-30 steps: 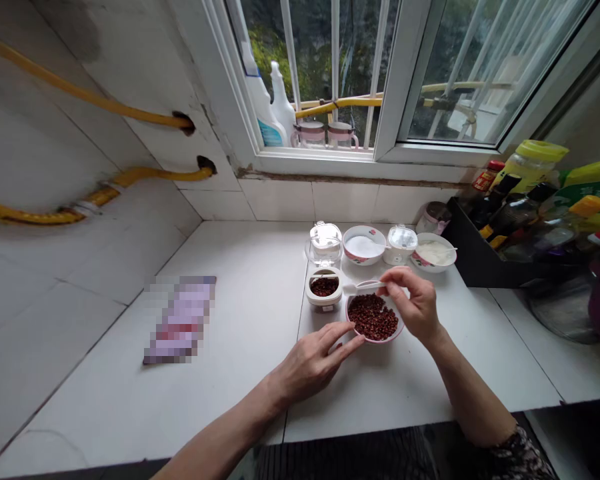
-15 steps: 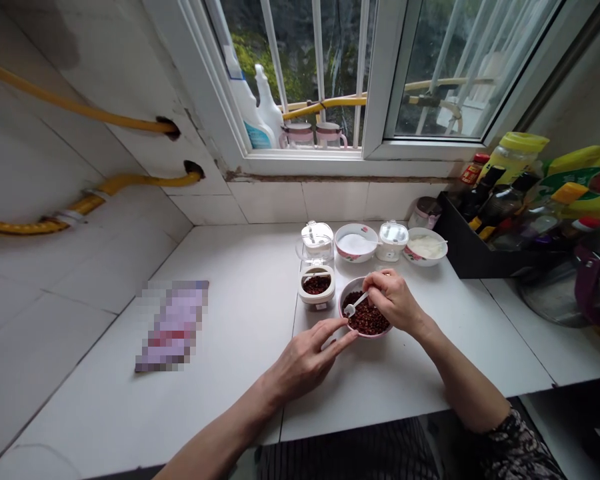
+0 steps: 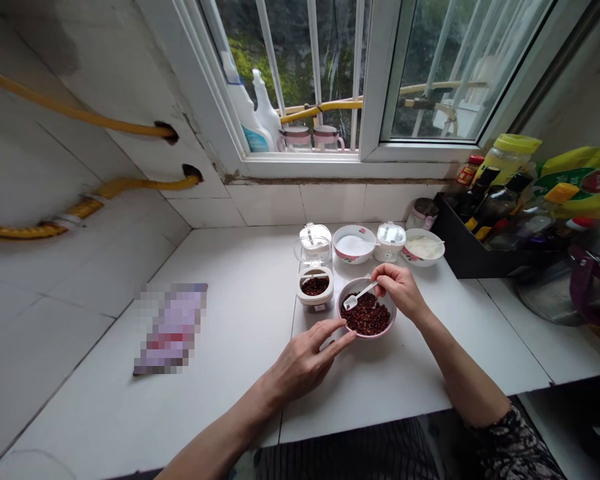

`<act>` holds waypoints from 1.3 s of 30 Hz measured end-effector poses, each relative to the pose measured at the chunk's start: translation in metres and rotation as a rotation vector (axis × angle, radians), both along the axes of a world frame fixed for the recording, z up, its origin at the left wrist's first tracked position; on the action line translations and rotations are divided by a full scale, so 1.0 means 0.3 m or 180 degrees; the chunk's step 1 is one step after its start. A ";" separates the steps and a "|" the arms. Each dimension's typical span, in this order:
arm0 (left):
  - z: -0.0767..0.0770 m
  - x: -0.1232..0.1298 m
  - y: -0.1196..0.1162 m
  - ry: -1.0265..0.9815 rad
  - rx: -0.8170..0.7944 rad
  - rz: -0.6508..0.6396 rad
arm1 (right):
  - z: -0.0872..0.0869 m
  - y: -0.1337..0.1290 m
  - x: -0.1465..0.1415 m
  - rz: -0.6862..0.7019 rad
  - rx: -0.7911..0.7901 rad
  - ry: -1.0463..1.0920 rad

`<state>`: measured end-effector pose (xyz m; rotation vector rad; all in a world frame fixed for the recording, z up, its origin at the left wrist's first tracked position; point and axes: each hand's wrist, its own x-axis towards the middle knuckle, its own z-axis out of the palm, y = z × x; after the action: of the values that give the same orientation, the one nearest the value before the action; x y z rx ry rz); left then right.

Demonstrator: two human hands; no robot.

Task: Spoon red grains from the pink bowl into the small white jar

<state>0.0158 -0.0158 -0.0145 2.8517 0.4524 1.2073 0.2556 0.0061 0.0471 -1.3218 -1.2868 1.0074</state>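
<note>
A white bowl with a pink rim holds dark red-brown peppercorn-like grains. My right hand pinches the handle of a small white spoon, whose bowl end is over the grains at the left and has a few specks in it. My left hand has its fingers apart, with fingertips touching the near left rim of the bowl. Just left of the bowl stands an open clear jar with a cream rim, partly filled with similar grains.
Behind stand a lidded jar, a bowl of white granules, another lidded jar and a bowl of pale powder. A black bottle box is at right, a purple packet at left.
My right hand has moved slightly up and right, and the spoon now sits a little higher above the grains. My left hand stays at the rim.
</note>
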 end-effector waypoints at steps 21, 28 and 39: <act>-0.008 0.006 0.002 -0.0052 0.0053 0.0058 | 0.039 -0.042 -0.066 -0.0070 0.2093 -0.1732; -0.002 0.001 0.002 0.0000 0.0032 0.0028 | 0.010 -0.021 0.005 -0.0183 0.1305 -0.1752; -0.002 -0.003 0.000 0.0005 -0.0011 0.0031 | -0.030 -0.019 -0.030 0.0185 0.1076 -0.2022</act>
<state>0.0148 -0.0158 -0.0150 2.8510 0.4683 1.2048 0.2466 0.0004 0.0380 -1.3871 -1.8804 0.3725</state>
